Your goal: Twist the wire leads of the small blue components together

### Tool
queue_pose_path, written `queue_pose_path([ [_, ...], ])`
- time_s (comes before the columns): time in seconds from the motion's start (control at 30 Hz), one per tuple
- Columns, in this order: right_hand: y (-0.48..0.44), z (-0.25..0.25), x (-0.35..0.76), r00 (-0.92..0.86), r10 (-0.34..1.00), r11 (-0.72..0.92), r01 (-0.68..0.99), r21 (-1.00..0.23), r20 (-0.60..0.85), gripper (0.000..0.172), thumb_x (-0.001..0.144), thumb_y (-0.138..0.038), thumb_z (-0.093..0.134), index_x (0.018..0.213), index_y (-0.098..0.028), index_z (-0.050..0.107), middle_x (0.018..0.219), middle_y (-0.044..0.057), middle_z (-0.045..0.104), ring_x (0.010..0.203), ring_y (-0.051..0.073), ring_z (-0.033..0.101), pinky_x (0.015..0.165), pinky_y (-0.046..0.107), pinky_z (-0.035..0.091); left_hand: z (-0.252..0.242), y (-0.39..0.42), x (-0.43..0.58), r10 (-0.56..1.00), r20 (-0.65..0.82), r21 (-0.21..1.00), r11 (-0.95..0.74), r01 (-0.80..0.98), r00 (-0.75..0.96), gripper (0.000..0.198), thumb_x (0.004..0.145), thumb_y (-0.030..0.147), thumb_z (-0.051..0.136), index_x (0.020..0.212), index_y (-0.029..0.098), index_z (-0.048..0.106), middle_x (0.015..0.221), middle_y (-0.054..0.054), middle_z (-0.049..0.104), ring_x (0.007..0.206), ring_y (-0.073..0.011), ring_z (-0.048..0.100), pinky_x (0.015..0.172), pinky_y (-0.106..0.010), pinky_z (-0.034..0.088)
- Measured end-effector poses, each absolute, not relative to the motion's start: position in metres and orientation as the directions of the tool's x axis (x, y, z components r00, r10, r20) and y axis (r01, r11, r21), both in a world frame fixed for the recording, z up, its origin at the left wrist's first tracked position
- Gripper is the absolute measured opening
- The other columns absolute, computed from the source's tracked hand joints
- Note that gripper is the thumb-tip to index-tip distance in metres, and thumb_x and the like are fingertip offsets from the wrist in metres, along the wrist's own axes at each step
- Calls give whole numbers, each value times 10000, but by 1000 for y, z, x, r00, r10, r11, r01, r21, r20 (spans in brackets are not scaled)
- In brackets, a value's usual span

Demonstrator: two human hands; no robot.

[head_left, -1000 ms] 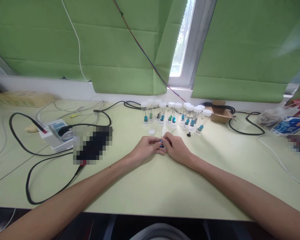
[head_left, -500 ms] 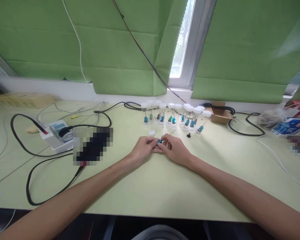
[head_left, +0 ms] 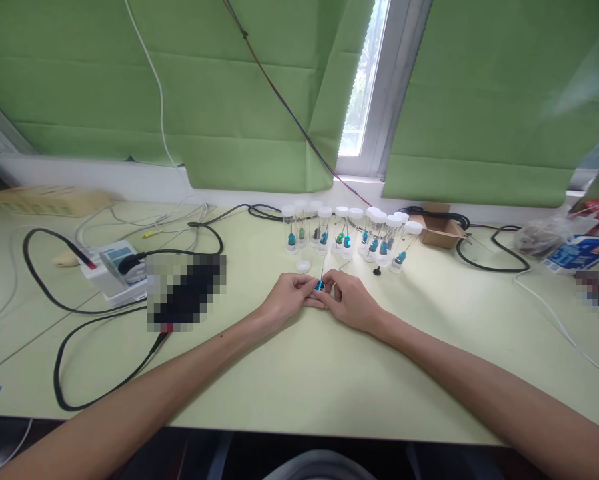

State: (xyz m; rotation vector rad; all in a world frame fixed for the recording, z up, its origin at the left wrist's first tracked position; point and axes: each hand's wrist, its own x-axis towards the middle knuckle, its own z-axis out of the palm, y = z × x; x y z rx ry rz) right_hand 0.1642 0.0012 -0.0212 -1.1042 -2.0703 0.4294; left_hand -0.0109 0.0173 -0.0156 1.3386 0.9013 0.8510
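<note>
A small blue part with a thin upright metal rod (head_left: 320,285) sits between my two hands, just above the table. My left hand (head_left: 285,299) pinches it from the left, with fingers curled beneath. From the right, the thumb and fingertips of my right hand (head_left: 353,300) close on the same part. The fingers partly hide its lower end. Right behind my hands lies a loose white cap (head_left: 303,267). A small black knob-like piece (head_left: 377,271) rests to the right of them. Several clear tubes with white caps (head_left: 292,230) stand behind, holding similar blue or green rodded parts.
A white power strip (head_left: 112,270) with black cables and a blurred dark object (head_left: 186,293) occupy the left. Behind the tubes, to the right, stands an open cardboard box (head_left: 442,233). A blue-and-white package (head_left: 579,253) lies at far right. Green blinds (head_left: 259,133) hang behind.
The blue part has turned slightly between my fingertips and shows more of its blue body. Its rod has shifted a little. Both hands stay nearly in place.
</note>
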Motion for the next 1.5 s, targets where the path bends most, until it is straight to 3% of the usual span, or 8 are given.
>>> queue_pose_path([
  [0.23,2,-24,163,-330,801,591,567,-574,499,139,892,-318,558,881,-180,551,765,13,609,552,104,480,583,263,413,-14,17,-10,909,-46,999,42,18,415,346,795,440,675,856,102,715,865,-103,724,822,-218,709,884,-375,561],
  [0.37,3,-24,163,-313,802,587,569,-576,509,147,883,-325,571,879,-180,549,755,9,612,540,101,481,580,261,416,-13,18,-11,945,-45,997,24,68,324,234,785,329,690,862,108,694,866,-97,722,788,-218,715,858,-378,566],
  [0.53,3,-25,164,-313,795,596,559,-577,519,149,879,-322,574,885,-175,550,744,9,610,534,99,480,571,256,414,-13,21,-16,970,81,980,-120,162,229,182,808,251,630,933,120,646,797,-75,696,752,-220,719,785,-372,575],
  [0.7,2,-25,164,-319,778,616,559,-555,541,158,892,-331,557,870,-175,548,745,16,601,547,106,476,574,260,411,-9,19,-18,964,180,949,-223,221,198,174,814,249,596,950,143,621,779,-60,690,698,-206,714,712,-348,577],
  [1.0,0,-25,164,-345,761,640,538,-549,549,154,898,-327,542,880,-174,536,770,19,594,535,98,446,581,259,411,-4,19,-16,968,226,956,-242,166,108,228,786,316,651,932,147,607,751,-80,702,647,-213,699,591,-321,567],
  [1.17,-1,-25,163,-355,762,642,523,-560,542,150,895,-323,545,920,-176,534,814,28,590,539,98,439,563,256,407,-1,17,-16,972,224,954,-233,190,68,249,774,357,682,908,158,616,678,-60,684,583,-184,659,498,-264,508],
  [1.33,-1,-26,162,-361,767,638,517,-571,531,137,893,-302,547,948,-177,532,828,31,591,558,103,466,566,251,408,3,12,-15,985,159,965,-169,199,67,242,804,411,658,834,179,597,580,4,610,416,-95,498,400,-208,375],
  [1.5,0,-25,162,-367,769,637,516,-574,524,129,896,-297,546,949,-180,533,838,34,599,569,106,479,568,249,402,6,7,-14,993,99,970,-112,217,71,295,822,428,639,700,170,562,506,47,491,407,-52,379,398,-185,276],
])
